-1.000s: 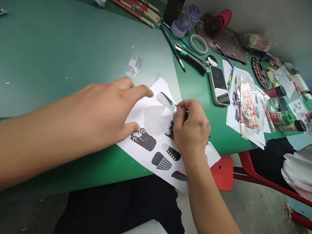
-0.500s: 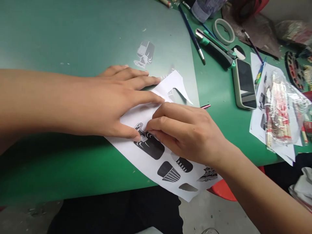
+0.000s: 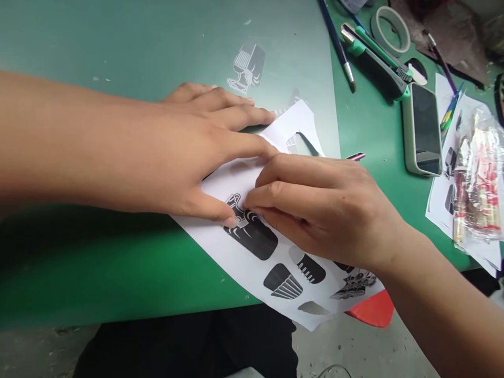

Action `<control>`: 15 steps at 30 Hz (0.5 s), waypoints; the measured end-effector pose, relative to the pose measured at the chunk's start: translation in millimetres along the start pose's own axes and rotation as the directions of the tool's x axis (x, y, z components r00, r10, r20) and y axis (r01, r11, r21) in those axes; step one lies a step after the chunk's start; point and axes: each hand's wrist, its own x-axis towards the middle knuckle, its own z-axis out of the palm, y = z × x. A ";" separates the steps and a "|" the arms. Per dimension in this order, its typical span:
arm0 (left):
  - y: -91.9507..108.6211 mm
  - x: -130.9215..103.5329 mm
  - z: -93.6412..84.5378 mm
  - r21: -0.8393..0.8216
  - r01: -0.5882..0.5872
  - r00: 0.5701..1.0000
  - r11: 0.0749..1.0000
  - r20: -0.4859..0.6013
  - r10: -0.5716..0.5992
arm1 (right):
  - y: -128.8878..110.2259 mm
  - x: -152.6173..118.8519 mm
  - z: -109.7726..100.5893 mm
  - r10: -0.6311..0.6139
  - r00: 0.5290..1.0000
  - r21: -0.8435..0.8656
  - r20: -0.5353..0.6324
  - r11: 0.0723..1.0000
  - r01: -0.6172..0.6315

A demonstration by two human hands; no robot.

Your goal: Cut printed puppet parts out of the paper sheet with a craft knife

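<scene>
My left hand (image 3: 212, 142) lies flat with fingers spread, pressing a white printed paper sheet (image 3: 240, 262) onto the table. Its thumb rests on a black printed figure (image 3: 258, 239) on that sheet. Close beside it, my right hand (image 3: 323, 205) is closed in a pinch, fingertips against the paper near the figure's upper edge. Whatever the pinch holds is hidden. A thin pink-tipped stick (image 3: 356, 156) shows behind the right hand; whether it is held cannot be told. Near the sheet's far end is a cut-out opening (image 3: 302, 143). The sheet's near corner hangs past the table edge.
A translucent sheet with a grey printed piece (image 3: 248, 68) covers the green table (image 3: 118, 262). To the right lie a paintbrush (image 3: 340, 50), a utility knife (image 3: 378, 65), a tape roll (image 3: 389, 30), a phone (image 3: 423, 131) and a plastic-wrapped bundle (image 3: 478, 178) on papers.
The view has shifted, so the table items appear farther right and a little higher. Both hands keep nearly the same pose on the sheet, the right fingertips still beside the black figure.
</scene>
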 end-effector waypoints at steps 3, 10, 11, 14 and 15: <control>-0.4 -0.5 0.9 0.015 -0.009 1.000 1.000 -0.005 0.009 | 1.3 -0.8 -0.4 -0.011 1.000 0.010 -0.006 1.000 0.011; 1.5 1.5 -0.9 0.002 0.028 0.999 1.000 0.031 -0.028 | 3.2 -3.2 -0.6 -0.017 0.999 0.016 -0.042 1.000 0.018; 1.8 1.5 -1.3 -0.001 0.034 0.999 0.999 0.038 -0.034 | 3.5 -3.3 -0.2 -0.021 0.999 0.019 -0.045 1.000 0.022; 2.5 2.0 -1.4 -0.007 0.030 0.999 1.000 0.040 -0.030 | 4.6 -3.6 1.0 -0.032 0.998 0.028 -0.053 0.999 0.033; 2.6 2.4 -1.1 -0.007 0.030 0.999 1.000 0.039 -0.030 | 5.0 -3.8 1.2 -0.035 0.998 0.030 -0.051 0.999 0.036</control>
